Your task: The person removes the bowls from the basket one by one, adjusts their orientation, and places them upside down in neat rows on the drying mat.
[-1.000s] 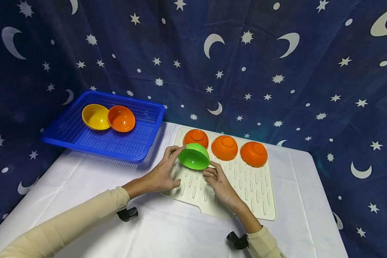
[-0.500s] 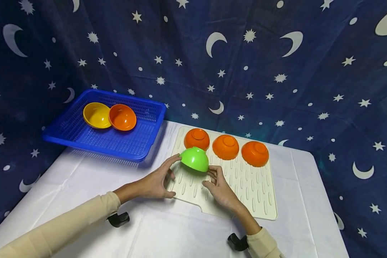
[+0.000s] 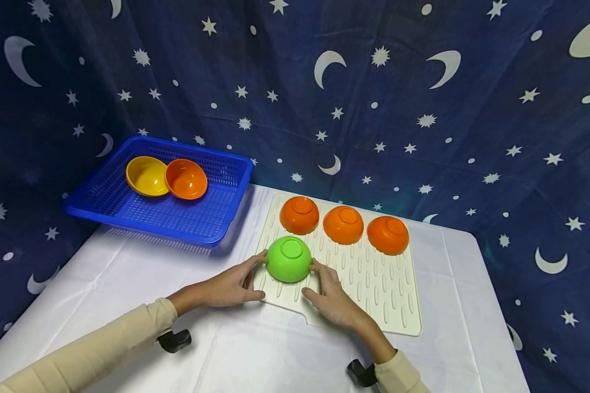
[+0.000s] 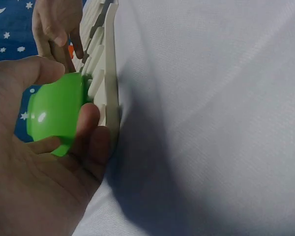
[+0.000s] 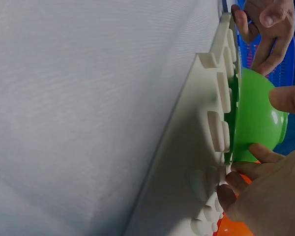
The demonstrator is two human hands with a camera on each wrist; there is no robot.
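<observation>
A green bowl (image 3: 289, 261) sits upside down on the cream ridged drying mat (image 3: 373, 305), near its left front part. My left hand (image 3: 228, 285) touches the bowl's left side with its fingertips, the thumb spread away toward the mat's front edge. On the opposite side, fingertips of my right hand (image 3: 336, 297) meet the bowl, and that thumb also stands off it. In the left wrist view the green bowl (image 4: 56, 110) shows beyond the left thumb, its rim down at the mat's ridges. The right wrist view shows the bowl's rim low over the mat (image 5: 187, 123).
Three orange bowls, the left one (image 3: 299, 216), the middle one (image 3: 343, 225) and the right one (image 3: 388, 236), lie upside down along the mat's back. A blue basket (image 3: 211, 218) at back left holds a yellow bowl (image 3: 145, 177) and an orange bowl (image 3: 187, 180), both upright.
The green bowl has tipped from its inside showing to fully upside down. It has come toward me and down onto the mat, both hands moving with it; the left orange bowl is uncovered.
</observation>
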